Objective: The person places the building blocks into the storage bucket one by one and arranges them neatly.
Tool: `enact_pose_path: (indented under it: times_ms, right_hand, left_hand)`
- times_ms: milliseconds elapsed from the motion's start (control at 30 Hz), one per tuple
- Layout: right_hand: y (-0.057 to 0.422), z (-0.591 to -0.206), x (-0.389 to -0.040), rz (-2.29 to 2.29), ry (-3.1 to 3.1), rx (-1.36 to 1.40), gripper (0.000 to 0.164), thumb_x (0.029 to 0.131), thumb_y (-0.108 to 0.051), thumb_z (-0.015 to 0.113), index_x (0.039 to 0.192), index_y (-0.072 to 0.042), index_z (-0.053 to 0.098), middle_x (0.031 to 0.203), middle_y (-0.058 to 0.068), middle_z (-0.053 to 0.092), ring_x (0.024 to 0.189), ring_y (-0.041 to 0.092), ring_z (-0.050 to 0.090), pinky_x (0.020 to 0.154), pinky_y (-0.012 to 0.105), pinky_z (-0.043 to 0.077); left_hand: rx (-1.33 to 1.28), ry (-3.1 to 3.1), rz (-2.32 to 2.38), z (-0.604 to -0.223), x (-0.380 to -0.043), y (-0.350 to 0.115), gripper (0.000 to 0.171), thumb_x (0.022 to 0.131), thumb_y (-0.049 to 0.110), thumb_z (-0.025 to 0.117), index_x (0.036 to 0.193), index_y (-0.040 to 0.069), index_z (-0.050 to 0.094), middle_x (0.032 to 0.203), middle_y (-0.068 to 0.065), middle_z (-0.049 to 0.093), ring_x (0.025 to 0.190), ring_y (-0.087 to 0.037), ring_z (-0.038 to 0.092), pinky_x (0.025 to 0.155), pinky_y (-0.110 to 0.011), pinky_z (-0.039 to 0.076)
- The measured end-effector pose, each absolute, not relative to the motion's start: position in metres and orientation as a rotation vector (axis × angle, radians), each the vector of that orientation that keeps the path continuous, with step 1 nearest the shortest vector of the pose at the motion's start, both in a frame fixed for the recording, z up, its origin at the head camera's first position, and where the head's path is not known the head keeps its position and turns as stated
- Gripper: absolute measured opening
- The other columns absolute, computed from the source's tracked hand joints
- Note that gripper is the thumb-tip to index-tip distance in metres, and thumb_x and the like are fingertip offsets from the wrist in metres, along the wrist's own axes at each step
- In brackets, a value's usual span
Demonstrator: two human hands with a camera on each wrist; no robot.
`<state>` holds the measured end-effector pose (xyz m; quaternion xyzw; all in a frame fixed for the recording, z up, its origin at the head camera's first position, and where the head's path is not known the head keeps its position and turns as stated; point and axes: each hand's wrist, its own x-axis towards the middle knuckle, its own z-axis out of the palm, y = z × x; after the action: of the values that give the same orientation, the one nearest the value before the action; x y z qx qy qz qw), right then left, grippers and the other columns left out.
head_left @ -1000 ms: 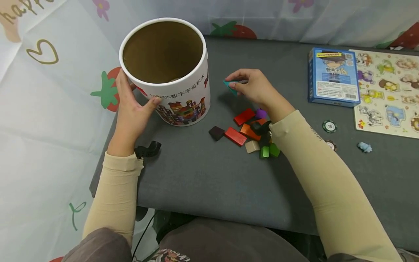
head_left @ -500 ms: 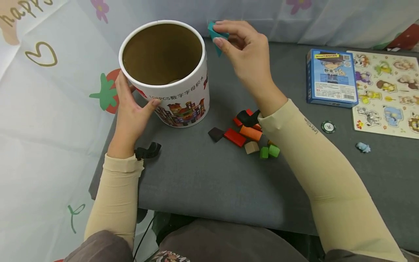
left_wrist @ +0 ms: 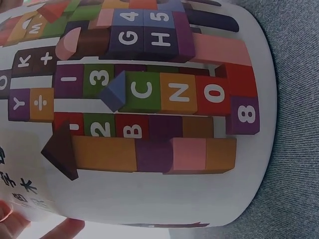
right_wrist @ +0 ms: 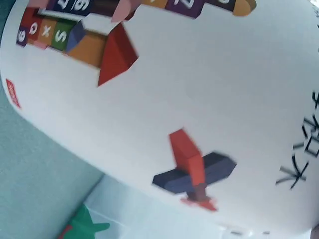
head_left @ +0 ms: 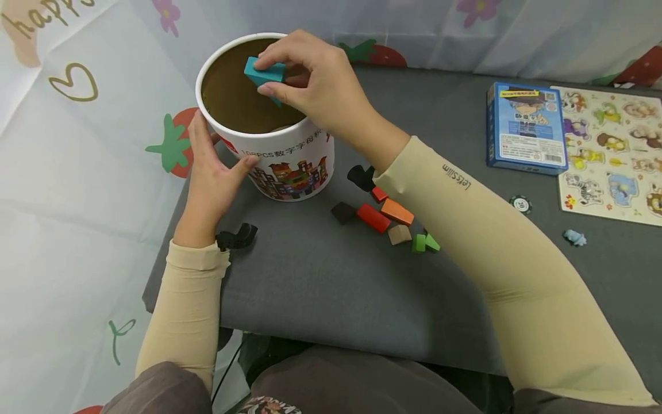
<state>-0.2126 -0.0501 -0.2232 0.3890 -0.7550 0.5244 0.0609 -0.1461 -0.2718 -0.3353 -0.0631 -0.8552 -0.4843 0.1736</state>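
A white paper bucket [head_left: 295,167] with printed block pictures stands upright at the left of the table, its brown inside facing up. My left hand [head_left: 209,175] grips its near left side, thumb on the front and fingers round the side. Over the bucket's mouth, my right hand [head_left: 320,80] pinches a teal triangular block [head_left: 265,73] between thumb and fingers. The left wrist view shows the bucket's printed wall [left_wrist: 149,194] and some fingertips [left_wrist: 65,230]. In the right wrist view the printed wall [right_wrist: 124,124] fills most of the picture; the block is hidden there.
Right of the bucket lie loose blocks: black [head_left: 343,213], red [head_left: 373,218], orange [head_left: 396,211], beige [head_left: 399,234] and green [head_left: 419,242]. Farther right are a blue box [head_left: 526,127], an animal puzzle board [head_left: 610,184], a poker chip [head_left: 520,204] and a small blue figure [head_left: 575,237].
My right hand has lifted the teal block from beside the bucket and carried it up and left over the opening. The left hand has stayed on the bucket.
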Motion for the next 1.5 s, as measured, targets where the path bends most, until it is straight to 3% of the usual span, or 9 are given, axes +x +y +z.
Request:
enact_pose_path:
  times_ms: [167,400,800,1167,1333,1500]
  right_hand:
    - [-0.063,-0.229,-0.227,1.346,-2.469,1.164,0.036,0.080,-0.033,0.071,0.110,-0.012,0.070,0.108,-0.003,0.060,0.092,0.004,0.058,0.083,0.015,0.044]
    - [-0.082,-0.217,-0.232,1.016,-2.785,1.144,0.035,0.082,-0.040,0.069,0.110,-0.020,0.070,0.105,-0.009,0.065,0.091,0.007,0.055,0.079,0.017,0.043]
    - [-0.109,-0.214,-0.241,0.672,-2.983,1.287,0.026,0.085,-0.036,0.069,0.105,-0.020,0.072,0.104,-0.009,0.065,0.092,0.007,0.055,0.081,0.019,0.042]
    - [-0.116,-0.216,-0.248,0.489,-3.065,1.334,0.025,0.088,-0.034,0.069,0.109,-0.021,0.070,0.112,-0.004,0.063,0.104,0.011,0.056,0.088,0.023,0.042]
    - [-0.118,-0.217,-0.249,0.507,-3.034,1.267,0.029,0.090,-0.038,0.065,0.112,-0.021,0.069,0.110,-0.005,0.064,0.101,0.010,0.056,0.087,0.022,0.042]
    - [-0.099,-0.214,-0.242,0.710,-2.827,1.061,0.034,0.095,-0.046,0.052,0.112,-0.021,0.067,0.101,-0.006,0.060,0.089,0.007,0.051,0.078,0.019,0.039]
  left_hand:
    - [-0.171,-2.440,-1.349,-0.345,-0.151,-0.278,0.109,0.068,0.073,0.066,0.151,0.036,0.006,0.150,0.017,0.011,0.131,-0.015,0.032,0.106,-0.044,0.029]
    - [-0.167,-2.444,-1.362,-0.344,-0.149,-0.279,0.109,0.069,0.072,0.065,0.152,0.036,0.004,0.150,0.017,0.009,0.132,-0.015,0.031,0.106,-0.045,0.028]
    - [-0.155,-2.441,-1.355,-0.345,-0.146,-0.282,0.109,0.068,0.073,0.066,0.152,0.037,0.006,0.150,0.017,0.010,0.130,-0.017,0.034,0.105,-0.045,0.029]
    - [-0.140,-2.453,-1.376,-0.343,-0.145,-0.283,0.110,0.067,0.074,0.065,0.151,0.037,0.005,0.150,0.017,0.010,0.131,-0.017,0.033,0.106,-0.046,0.028]
    - [-0.143,-2.445,-1.362,-0.344,-0.145,-0.284,0.111,0.067,0.074,0.066,0.152,0.035,0.005,0.150,0.016,0.011,0.131,-0.015,0.032,0.107,-0.045,0.028]
    - [-0.196,-2.433,-1.341,-0.340,-0.151,-0.280,0.114,0.066,0.074,0.067,0.152,0.031,0.007,0.150,0.013,0.012,0.134,-0.008,0.023,0.108,-0.037,0.026]
